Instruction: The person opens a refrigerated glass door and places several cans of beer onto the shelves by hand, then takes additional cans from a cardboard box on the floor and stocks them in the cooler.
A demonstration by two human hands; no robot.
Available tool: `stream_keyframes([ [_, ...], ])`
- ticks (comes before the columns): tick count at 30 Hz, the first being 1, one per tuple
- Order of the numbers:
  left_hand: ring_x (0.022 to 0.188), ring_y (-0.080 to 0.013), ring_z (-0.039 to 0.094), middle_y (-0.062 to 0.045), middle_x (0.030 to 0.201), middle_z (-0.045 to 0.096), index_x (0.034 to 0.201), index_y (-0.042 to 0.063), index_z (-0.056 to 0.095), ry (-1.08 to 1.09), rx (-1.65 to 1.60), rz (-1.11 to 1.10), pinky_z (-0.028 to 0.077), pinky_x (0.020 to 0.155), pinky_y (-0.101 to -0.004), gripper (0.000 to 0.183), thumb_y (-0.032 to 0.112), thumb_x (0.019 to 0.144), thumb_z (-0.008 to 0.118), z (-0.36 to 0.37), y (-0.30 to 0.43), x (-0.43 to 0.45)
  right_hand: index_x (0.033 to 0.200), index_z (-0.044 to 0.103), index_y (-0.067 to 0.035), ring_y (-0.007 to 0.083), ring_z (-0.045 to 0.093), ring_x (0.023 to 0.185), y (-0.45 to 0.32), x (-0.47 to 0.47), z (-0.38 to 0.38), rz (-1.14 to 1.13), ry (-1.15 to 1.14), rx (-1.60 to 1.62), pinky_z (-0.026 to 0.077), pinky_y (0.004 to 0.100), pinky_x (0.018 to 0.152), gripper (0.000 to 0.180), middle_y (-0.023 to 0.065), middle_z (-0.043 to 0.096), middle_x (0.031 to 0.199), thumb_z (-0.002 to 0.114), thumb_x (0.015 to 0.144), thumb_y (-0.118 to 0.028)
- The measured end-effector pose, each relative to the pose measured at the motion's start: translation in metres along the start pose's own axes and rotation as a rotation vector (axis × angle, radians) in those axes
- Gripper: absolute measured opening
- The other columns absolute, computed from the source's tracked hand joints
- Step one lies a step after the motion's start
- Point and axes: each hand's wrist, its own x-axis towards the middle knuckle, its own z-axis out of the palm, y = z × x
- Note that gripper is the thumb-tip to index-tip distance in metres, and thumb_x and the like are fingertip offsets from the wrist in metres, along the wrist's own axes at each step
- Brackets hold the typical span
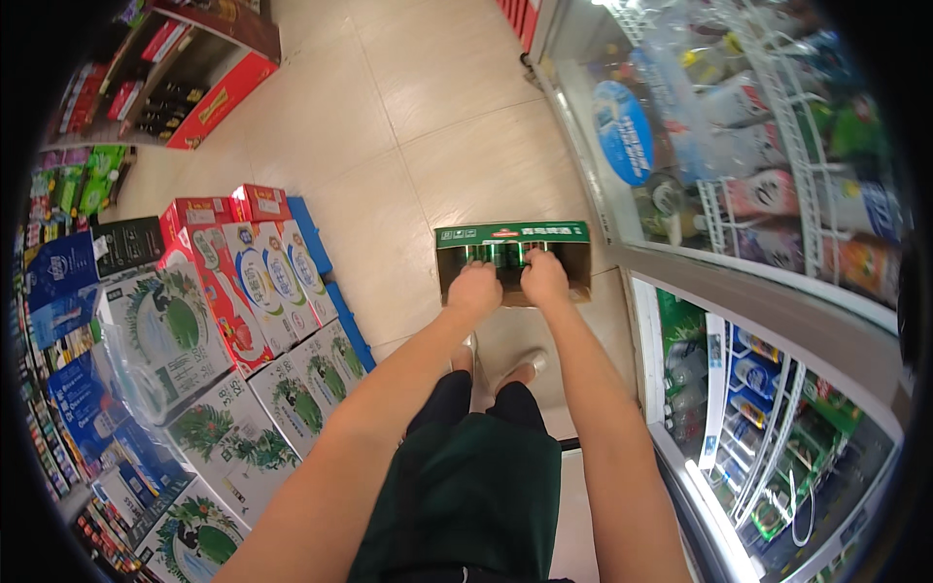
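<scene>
A green and brown cardboard carton [554,233] stands on the floor tiles in front of my feet, its top open, with green cans [503,253] inside. Both arms reach down to it. My left hand [475,288] is at the left part of the opening, its fingers curled down at the cans. My right hand [544,277] is beside it on the right, fingers likewise bent down into the carton. The fingertips of both hands are hidden, so whether they grip a can cannot be told.
At the right, a glass-door drinks fridge [619,255] holds bottles on white wire racks [783,116]; its lower right part shows lit shelves. Stacked milk cartons [255,408] stand at the left beside a blue pallet [348,321]. A red-edged display shelf [226,102] is at the upper left.
</scene>
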Motion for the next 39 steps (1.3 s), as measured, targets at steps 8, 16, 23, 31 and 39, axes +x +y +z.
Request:
stream_keyframes([
  [8, 0.118, -0.0255, 0.034, -0.014, 0.127, 0.036, 0.122, 0.005, 0.038, -0.073, -0.2, -0.463, 0.029, 0.097, -0.0361, 0.05, 0.029, 0.078, 0.047, 0.091, -0.025, 0.104, 0.122, 0.038, -0.011, 0.0281, 0.035, 0.117, 0.082, 0.147, 0.113, 0.008, -0.096, -0.207, 0.034, 0.037, 0.093, 0.045, 0.0128, 0.032, 0.13, 0.043, 0.081, -0.027],
  [16, 0.115, -0.0227, 0.035, -0.012, 0.125, 0.037, 0.121, 0.005, 0.038, 0.314, -0.254, -0.496, 0.029, 0.096, -0.034, 0.046, 0.027, 0.081, 0.044, 0.142, -0.107, 0.139, 0.119, 0.041, -0.009, 0.0286, 0.037, 0.115, 0.13, 0.147, 0.138, 0.057, -0.022, -0.017, 0.035, 0.0369, 0.092, 0.042, 0.0141, 0.036, 0.126, 0.044, 0.08, -0.027],
  [23, 0.113, -0.0202, 0.036, -0.01, 0.122, 0.039, 0.121, 0.006, 0.037, 0.341, -0.251, -0.545, 0.03, 0.094, -0.0321, 0.043, 0.025, 0.084, 0.041, 0.151, -0.159, 0.14, 0.115, 0.044, -0.008, 0.0291, 0.039, 0.112, 0.142, 0.136, 0.15, 0.108, -0.005, 0.056, 0.035, 0.0368, 0.092, 0.04, 0.0152, 0.039, 0.123, 0.045, 0.08, -0.026],
  [31, 0.11, -0.0173, 0.037, -0.007, 0.12, 0.041, 0.121, 0.006, 0.037, 0.3, -0.403, -0.501, 0.03, 0.093, -0.03, 0.039, 0.023, 0.086, 0.039, 0.154, -0.202, 0.161, 0.112, 0.047, -0.006, 0.0297, 0.042, 0.11, 0.132, 0.134, 0.156, 0.154, 0.062, 0.124, 0.036, 0.0368, 0.091, 0.038, 0.0165, 0.042, 0.12, 0.046, 0.079, -0.025],
  [39, 0.108, -0.0145, 0.039, -0.005, 0.117, 0.042, 0.121, 0.007, 0.037, 0.128, -0.945, -0.391, 0.03, 0.092, -0.0279, 0.035, 0.021, 0.089, 0.036, 0.127, -0.195, 0.147, 0.104, 0.051, -0.004, 0.031, 0.049, 0.101, 0.036, 0.076, 0.066, 0.355, -0.345, 0.269, 0.04, 0.0374, 0.085, 0.035, 0.0188, 0.05, 0.109, 0.051, 0.076, -0.024],
])
